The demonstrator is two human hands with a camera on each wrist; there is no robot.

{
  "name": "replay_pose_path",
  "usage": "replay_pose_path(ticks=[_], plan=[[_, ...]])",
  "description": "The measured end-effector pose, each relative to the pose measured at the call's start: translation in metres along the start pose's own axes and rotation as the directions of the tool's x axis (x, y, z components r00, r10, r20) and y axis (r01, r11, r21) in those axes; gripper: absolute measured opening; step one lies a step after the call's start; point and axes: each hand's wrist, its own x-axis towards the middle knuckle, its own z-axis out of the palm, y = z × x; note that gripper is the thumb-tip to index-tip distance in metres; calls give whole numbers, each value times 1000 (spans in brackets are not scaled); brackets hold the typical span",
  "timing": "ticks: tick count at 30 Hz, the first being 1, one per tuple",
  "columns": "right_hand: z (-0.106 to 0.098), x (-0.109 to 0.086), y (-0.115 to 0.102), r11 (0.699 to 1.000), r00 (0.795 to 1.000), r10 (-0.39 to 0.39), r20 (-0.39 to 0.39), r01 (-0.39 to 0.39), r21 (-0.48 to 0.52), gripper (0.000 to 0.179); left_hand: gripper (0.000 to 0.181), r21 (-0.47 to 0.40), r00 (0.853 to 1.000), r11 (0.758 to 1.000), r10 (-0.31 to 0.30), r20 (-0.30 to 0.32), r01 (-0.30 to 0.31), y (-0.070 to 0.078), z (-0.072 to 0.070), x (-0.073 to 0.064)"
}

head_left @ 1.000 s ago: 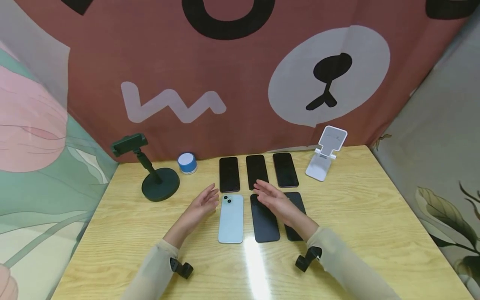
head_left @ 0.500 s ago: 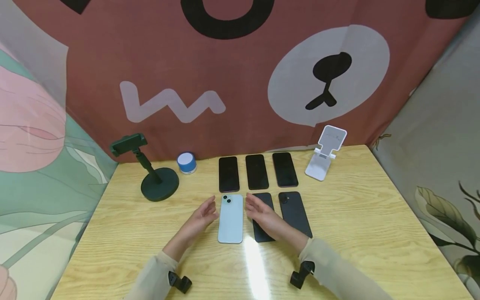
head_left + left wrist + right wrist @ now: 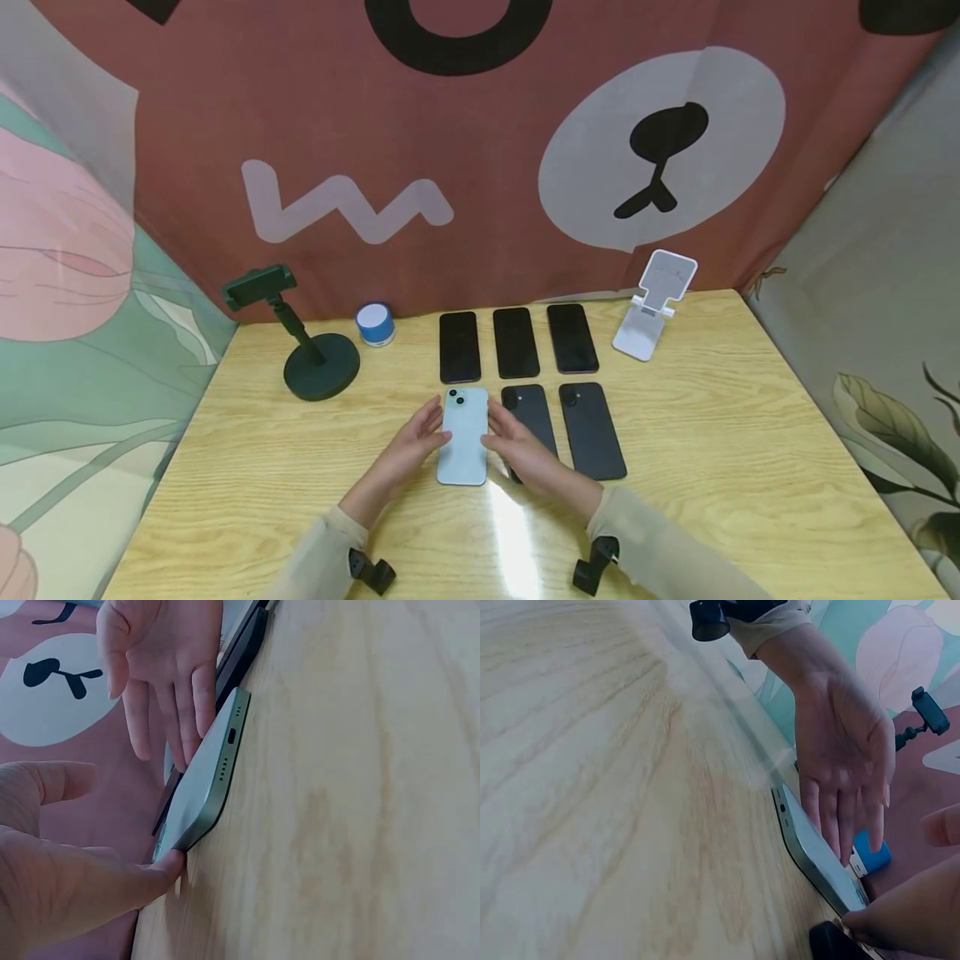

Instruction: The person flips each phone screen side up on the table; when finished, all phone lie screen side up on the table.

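A light blue phone (image 3: 462, 450) lies back up on the table, its two-lens camera at the far end. My left hand (image 3: 408, 448) is at its left side and my right hand (image 3: 529, 457) at its right. Both thumbs hover over the phone's back in the head view. In the left wrist view, a left fingertip touches the edge of the phone (image 3: 210, 776), while the thumb is raised off it. The right wrist view has a right fingertip against the phone (image 3: 817, 855), thumb also apart. My right hand partly covers a dark phone (image 3: 534, 408).
Another dark phone (image 3: 592, 433) lies back up at the right. Behind are three black-screened phones, left (image 3: 459, 348), middle (image 3: 516, 343) and right (image 3: 572, 338). A dark green phone stand (image 3: 321, 371), a blue-and-white cylinder (image 3: 375, 325) and a white folding stand (image 3: 652, 312) stand near the curtain.
My right hand has moved left from over the dark phones to the light blue phone's right edge. My left hand has come in slightly to its left edge.
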Motion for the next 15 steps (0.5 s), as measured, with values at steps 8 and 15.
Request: replay_pose_path(ticks=[8, 15], plan=[[5, 0, 4, 999, 999, -7, -33, 9, 46, 67, 68, 18, 999, 999, -26, -19, 26, -3, 3, 1], [8, -1, 9, 966, 997, -74, -36, 81, 247, 66, 67, -25, 999, 999, -37, -29, 36, -4, 4, 2]])
